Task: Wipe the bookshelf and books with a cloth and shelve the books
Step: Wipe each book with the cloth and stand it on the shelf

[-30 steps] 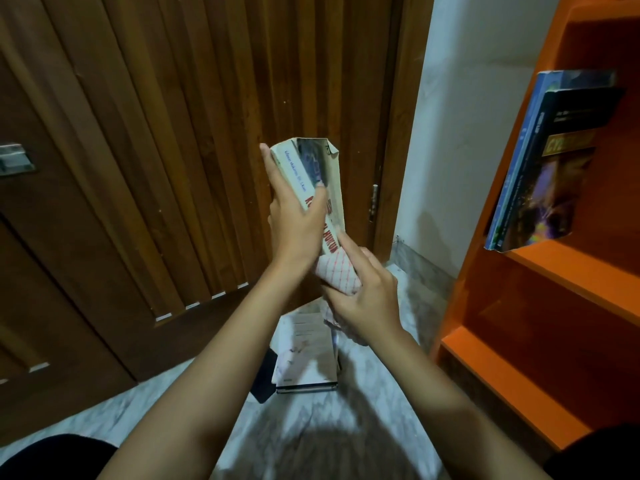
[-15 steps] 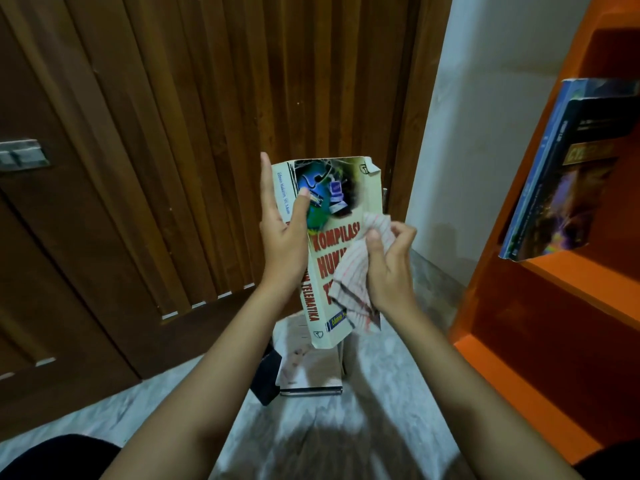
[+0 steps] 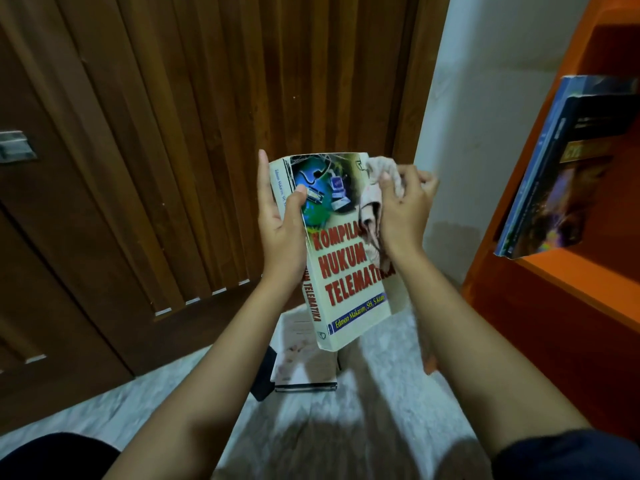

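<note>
My left hand (image 3: 280,223) grips a thick cream paperback (image 3: 343,271) by its spine, thumb on the front cover, holding it upright in front of me. Red title letters and a globe picture show on the cover. My right hand (image 3: 405,206) clutches a pale checked cloth (image 3: 372,202) and presses it against the cover's upper right edge. The orange bookshelf (image 3: 568,271) stands at the right, with two books (image 3: 568,174) leaning on its upper shelf.
A small stack of books (image 3: 304,362) lies on the marble floor (image 3: 363,420) below the held book, with a dark object beside it. A brown wooden door (image 3: 173,150) fills the left and centre. A white wall (image 3: 485,98) meets the shelf's side.
The book has turned so its front cover faces me. My right hand with the cloth has risen from the book's lower end to its upper right edge.
</note>
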`<state>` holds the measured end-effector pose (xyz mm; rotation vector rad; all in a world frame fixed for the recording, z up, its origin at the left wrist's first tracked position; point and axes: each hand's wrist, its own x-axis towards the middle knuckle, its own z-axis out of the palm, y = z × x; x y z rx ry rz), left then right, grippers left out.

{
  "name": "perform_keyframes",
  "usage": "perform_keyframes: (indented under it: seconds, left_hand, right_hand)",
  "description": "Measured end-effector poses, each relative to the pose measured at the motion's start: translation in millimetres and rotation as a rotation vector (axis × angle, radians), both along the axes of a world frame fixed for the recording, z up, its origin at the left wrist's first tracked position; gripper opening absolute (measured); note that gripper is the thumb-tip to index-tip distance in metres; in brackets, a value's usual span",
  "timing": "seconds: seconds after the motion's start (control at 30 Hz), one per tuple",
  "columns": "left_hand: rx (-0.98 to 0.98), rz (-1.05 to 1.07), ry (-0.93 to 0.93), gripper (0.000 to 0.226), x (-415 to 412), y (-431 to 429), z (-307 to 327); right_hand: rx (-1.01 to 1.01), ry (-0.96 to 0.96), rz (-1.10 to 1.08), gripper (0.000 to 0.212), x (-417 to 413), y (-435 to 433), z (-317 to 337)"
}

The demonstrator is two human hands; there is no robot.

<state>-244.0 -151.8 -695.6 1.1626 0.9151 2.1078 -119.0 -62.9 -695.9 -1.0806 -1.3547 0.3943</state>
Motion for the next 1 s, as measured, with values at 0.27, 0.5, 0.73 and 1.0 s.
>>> perform_keyframes:
  seconds: [0.27,0.5,0.73,1.0]
  left_hand:
    - [-0.046,0.079,-0.108,0.056,-3.3,9.3,-17.2]
    - [-0.058,0.128,-0.193,0.052,3.7,9.8,-16.8]
    - [-0.046,0.099,-0.215,0.053,3.3,7.9,-12.1]
    - [-0.002,-0.124,-0.095,0.052,35.2,-2.5,11.5]
  right_hand:
    - [0.139,-0.153,0.155,0.019,-4.1,-49.5,-69.3]
    - [-0.014,-0.011,0.158,0.012,5.2,-66.8,-90.3]
    - [-0.101,-0.057,0.088,0.012,36.4,-74.8,-116.0]
    - [-0.061,0.044,0.012,0.018,75.6,-59.4,-50.0]
